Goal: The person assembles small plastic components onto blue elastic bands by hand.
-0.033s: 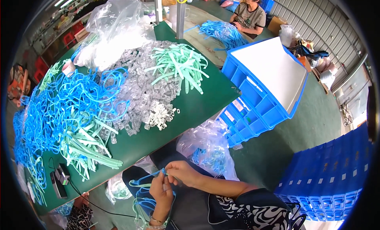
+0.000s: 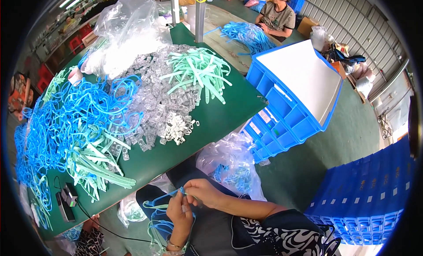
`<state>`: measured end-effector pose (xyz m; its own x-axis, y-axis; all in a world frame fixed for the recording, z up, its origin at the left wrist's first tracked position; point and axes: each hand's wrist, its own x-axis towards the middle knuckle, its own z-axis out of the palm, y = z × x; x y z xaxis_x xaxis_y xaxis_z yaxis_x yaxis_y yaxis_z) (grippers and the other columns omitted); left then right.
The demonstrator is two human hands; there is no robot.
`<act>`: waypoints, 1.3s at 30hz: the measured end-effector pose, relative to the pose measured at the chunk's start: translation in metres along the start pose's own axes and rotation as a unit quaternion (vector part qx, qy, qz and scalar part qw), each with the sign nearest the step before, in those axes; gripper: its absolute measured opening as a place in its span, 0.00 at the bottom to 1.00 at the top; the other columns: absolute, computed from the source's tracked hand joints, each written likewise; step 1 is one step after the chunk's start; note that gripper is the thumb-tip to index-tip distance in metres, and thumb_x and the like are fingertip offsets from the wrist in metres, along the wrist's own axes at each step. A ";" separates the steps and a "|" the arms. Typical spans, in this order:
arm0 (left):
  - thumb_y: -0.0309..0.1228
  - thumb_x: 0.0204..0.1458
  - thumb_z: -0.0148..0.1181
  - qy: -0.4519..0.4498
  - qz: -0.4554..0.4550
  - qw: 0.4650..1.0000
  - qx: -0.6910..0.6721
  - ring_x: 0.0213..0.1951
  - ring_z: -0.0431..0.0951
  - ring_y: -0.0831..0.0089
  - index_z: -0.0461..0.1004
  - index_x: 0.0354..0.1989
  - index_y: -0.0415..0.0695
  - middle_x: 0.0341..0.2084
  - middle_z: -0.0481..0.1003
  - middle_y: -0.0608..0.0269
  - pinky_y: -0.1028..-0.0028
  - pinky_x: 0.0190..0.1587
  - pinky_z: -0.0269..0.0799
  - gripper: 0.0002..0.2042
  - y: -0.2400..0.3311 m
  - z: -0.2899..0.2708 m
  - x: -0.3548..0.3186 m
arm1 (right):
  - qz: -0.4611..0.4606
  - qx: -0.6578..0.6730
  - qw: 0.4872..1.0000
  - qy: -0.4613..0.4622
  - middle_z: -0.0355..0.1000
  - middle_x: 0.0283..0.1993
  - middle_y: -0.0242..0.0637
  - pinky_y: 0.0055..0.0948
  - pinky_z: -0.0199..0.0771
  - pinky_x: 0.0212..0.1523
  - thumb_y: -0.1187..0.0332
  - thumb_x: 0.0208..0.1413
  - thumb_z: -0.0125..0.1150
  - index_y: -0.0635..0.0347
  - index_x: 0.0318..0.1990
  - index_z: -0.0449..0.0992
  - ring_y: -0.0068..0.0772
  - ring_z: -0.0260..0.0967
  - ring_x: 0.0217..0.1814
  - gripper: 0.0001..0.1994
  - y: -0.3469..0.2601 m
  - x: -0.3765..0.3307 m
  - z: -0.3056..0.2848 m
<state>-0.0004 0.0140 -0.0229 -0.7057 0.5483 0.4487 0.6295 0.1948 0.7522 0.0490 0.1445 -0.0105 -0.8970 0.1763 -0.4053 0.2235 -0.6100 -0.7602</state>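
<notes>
Over my lap, just off the table's near edge, both hands meet around a thin blue strap (image 2: 165, 198). My left hand (image 2: 179, 211) pinches it from below, with a blue loop and a pale green ribbed strip trailing left from the fingers. Thumb and fingers of my right hand (image 2: 202, 192) close on the same strap at its upper end. The small piece between the fingertips is mostly hidden. More blue and green straps (image 2: 161, 227) hang beside my left wrist and over my leg.
The green table (image 2: 145, 165) bears heaped blue straps (image 2: 53, 124), pale green strips (image 2: 200, 71), clear plastic buckles (image 2: 152, 102), and small white clips (image 2: 176, 129). A plastic bag (image 2: 231, 163) sits below its edge. Blue crates (image 2: 286, 110) stand right; a person (image 2: 276, 18) sits beyond.
</notes>
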 end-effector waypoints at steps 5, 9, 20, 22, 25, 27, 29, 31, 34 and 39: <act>0.17 0.48 0.53 -0.008 0.017 1.000 0.012 0.20 0.70 0.63 0.71 0.45 0.36 0.20 0.70 0.56 0.71 0.22 0.65 0.15 0.001 0.005 0.008 | 0.002 0.109 0.994 0.006 0.69 0.22 0.35 0.18 0.62 0.19 0.71 0.55 0.50 0.68 0.36 0.71 0.22 0.64 0.19 0.08 0.005 0.001 -0.006; 0.19 0.48 0.55 -0.022 -0.002 1.000 0.018 0.21 0.71 0.65 0.71 0.43 0.37 0.21 0.71 0.55 0.73 0.23 0.66 0.13 0.000 0.002 0.011 | 0.027 0.126 0.991 -0.019 0.70 0.25 0.36 0.18 0.65 0.21 0.70 0.56 0.50 0.67 0.36 0.71 0.23 0.66 0.22 0.08 0.003 0.003 -0.014; 0.21 0.45 0.59 -0.105 -0.124 0.982 -0.091 0.21 0.71 0.70 0.75 0.34 0.37 0.19 0.71 0.58 0.76 0.25 0.65 0.07 0.001 -0.014 0.009 | -0.073 -0.203 0.974 -0.077 0.70 0.31 0.27 0.16 0.66 0.32 0.66 0.59 0.52 0.63 0.40 0.72 0.13 0.64 0.30 0.10 -0.011 0.006 -0.036; 0.21 0.42 0.59 -0.135 -0.124 0.976 -0.121 0.20 0.71 0.68 0.75 0.31 0.37 0.18 0.71 0.57 0.75 0.25 0.65 0.07 0.003 -0.016 0.010 | -0.034 -0.176 0.976 -0.125 0.71 0.29 0.28 0.17 0.70 0.27 0.64 0.59 0.52 0.63 0.38 0.74 0.16 0.68 0.26 0.11 -0.015 0.005 -0.039; 0.21 0.41 0.59 -0.180 -0.130 0.963 -0.154 0.20 0.71 0.68 0.75 0.31 0.37 0.18 0.71 0.58 0.75 0.25 0.65 0.07 0.001 -0.019 0.009 | 0.011 -0.194 0.962 -0.190 0.72 0.30 0.30 0.17 0.71 0.28 0.65 0.58 0.52 0.64 0.38 0.74 0.18 0.70 0.28 0.11 -0.026 0.001 -0.048; 0.21 0.41 0.59 -0.205 -0.128 0.955 -0.171 0.20 0.71 0.68 0.76 0.31 0.37 0.18 0.71 0.57 0.75 0.25 0.65 0.07 0.004 -0.022 0.011 | 0.013 -0.200 0.957 -0.209 0.73 0.30 0.31 0.18 0.72 0.29 0.66 0.58 0.52 0.65 0.38 0.74 0.19 0.72 0.29 0.10 -0.028 0.000 -0.053; 0.21 0.41 0.59 -0.230 -0.125 0.947 -0.188 0.20 0.72 0.68 0.76 0.31 0.36 0.18 0.72 0.57 0.75 0.25 0.65 0.07 0.006 -0.025 0.014 | 0.065 -0.211 0.945 -0.241 0.73 0.30 0.34 0.20 0.73 0.31 0.68 0.57 0.53 0.65 0.39 0.74 0.21 0.72 0.29 0.09 -0.033 -0.002 -0.056; 0.21 0.42 0.59 -0.265 -0.105 0.939 -0.193 0.20 0.72 0.68 0.76 0.31 0.36 0.19 0.73 0.56 0.75 0.26 0.66 0.07 0.007 -0.026 0.017 | 0.076 -0.220 0.941 -0.248 0.73 0.30 0.34 0.20 0.73 0.31 0.69 0.57 0.54 0.65 0.39 0.74 0.21 0.72 0.29 0.09 -0.037 -0.005 -0.056; 0.20 0.42 0.59 -0.282 -0.099 0.934 -0.195 0.21 0.73 0.66 0.76 0.31 0.36 0.19 0.73 0.56 0.76 0.26 0.67 0.06 0.010 -0.025 0.018 | 0.044 -0.250 0.925 -0.282 0.73 0.30 0.33 0.19 0.71 0.30 0.70 0.56 0.54 0.65 0.37 0.74 0.20 0.71 0.28 0.07 -0.034 -0.004 -0.060; 0.21 0.44 0.58 -0.291 -0.131 0.926 -0.201 0.22 0.73 0.71 0.76 0.32 0.35 0.20 0.74 0.57 0.77 0.26 0.66 0.06 0.005 -0.023 0.015 | -0.102 -0.347 0.904 -0.230 0.70 0.27 0.30 0.19 0.66 0.26 0.73 0.51 0.57 0.63 0.32 0.74 0.18 0.66 0.25 0.03 -0.030 -0.008 -0.057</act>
<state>-0.0156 0.0043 -0.0016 -0.4497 0.8929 -0.0230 0.2068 0.1292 0.9698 0.0714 0.2058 -0.0130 -0.9744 -0.2064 -0.0888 0.0784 0.0580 -0.9952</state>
